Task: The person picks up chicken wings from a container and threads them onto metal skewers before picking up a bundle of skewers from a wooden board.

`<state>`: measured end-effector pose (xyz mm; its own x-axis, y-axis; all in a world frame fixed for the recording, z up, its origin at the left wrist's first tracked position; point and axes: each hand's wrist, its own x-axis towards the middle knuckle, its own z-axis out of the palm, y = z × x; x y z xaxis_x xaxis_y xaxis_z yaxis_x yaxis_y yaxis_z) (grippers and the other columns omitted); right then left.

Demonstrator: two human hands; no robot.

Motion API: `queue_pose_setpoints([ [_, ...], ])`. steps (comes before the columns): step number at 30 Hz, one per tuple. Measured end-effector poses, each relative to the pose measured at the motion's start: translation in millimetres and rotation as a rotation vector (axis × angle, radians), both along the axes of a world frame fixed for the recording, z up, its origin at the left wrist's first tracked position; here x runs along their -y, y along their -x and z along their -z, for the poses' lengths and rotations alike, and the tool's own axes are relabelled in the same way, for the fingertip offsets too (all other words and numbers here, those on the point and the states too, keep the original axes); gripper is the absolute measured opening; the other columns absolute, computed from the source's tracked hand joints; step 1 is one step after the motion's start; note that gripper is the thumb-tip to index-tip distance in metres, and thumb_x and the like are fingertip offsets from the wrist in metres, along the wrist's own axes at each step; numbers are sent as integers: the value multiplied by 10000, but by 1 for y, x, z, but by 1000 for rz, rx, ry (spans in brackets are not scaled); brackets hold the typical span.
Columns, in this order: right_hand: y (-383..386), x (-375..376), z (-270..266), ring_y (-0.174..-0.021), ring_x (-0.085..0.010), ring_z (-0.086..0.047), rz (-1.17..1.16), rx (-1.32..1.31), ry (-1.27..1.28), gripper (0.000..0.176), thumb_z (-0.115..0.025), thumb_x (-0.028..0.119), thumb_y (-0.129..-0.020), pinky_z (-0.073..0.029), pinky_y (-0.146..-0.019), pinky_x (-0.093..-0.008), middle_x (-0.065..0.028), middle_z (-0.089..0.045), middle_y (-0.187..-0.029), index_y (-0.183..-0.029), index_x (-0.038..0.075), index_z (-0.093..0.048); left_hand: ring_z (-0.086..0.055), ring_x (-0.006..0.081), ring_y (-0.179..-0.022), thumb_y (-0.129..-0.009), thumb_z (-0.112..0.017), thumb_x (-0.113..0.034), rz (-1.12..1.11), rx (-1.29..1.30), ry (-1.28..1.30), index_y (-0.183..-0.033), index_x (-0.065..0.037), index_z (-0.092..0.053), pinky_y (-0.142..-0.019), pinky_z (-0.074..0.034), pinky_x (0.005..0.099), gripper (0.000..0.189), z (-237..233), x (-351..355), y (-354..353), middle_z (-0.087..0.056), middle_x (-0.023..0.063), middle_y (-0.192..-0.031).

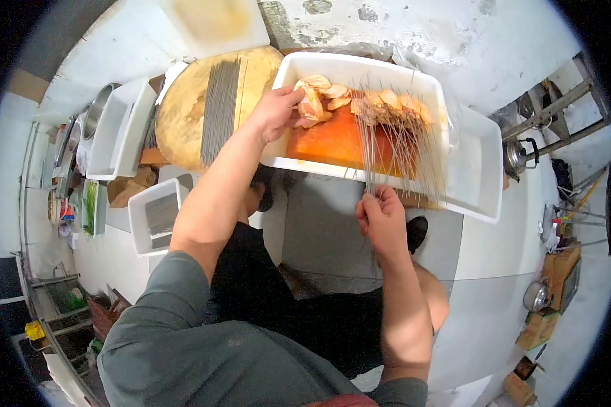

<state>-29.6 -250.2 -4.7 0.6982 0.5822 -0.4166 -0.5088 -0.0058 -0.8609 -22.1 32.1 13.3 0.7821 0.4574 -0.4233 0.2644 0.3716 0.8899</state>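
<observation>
A white tub in front of me holds orange liquid and pieces of raw, orange-tinted meat. At its left side my left hand is closed on a piece of meat; loose pieces lie beside it. My right hand, below the front rim, pinches the lower ends of several thin metal skewers. Their upper ends reach into the tub by the skewered meat. More skewers lean over the rim to the right, their meat ends inside.
Left of the tub, a bundle of metal skewers lies on a round wooden board. A small white bin with skewers stands nearer. Another white tub adjoins on the right, with a kettle beyond. A wall rises behind.
</observation>
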Motion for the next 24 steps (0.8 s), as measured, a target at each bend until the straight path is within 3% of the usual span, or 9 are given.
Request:
queue_pose_setpoints([
  [3, 1, -4, 2, -515, -84, -463, -21, -15, 19, 132, -504, 90, -921, -367, -455, -219, -41, -564, -675, -1028, 19, -471, -638, 197, -847, -951, -513, -161, -68, 64, 167, -1122, 25, -528, -708, -557, 267, 253, 15, -6, -1, -620, 114, -982],
  [6, 3, -11, 2, -522, -86, -467, -36, -22, 41, 141, -506, 96, -920, -370, -457, -221, -43, -563, -677, -1028, 14, -468, -634, 186, -837, -931, -540, -130, 36, 204, 185, -1113, 30, -531, -687, -552, 256, 243, 21, -10, -4, -621, 99, -956],
  [13, 2, -27, 0, -560, -89, -482, -96, -17, 82, 174, -518, 112, -921, -385, -477, -229, -40, -551, -691, -1047, 1, -475, -613, 116, -755, -897, -594, -95, -64, 237, 112, -1078, -19, -583, -629, -514, 216, 197, 13, -7, -17, -637, 55, -948],
  [24, 4, -28, 4, -578, -86, -496, -79, -52, 33, 147, -536, 91, -917, -392, -484, -219, -20, -542, -705, -1043, 33, -487, -647, 158, -810, -920, -575, -135, -62, 273, 157, -1131, -24, -559, -663, -555, 261, 239, 14, -16, -20, -650, 73, -960],
])
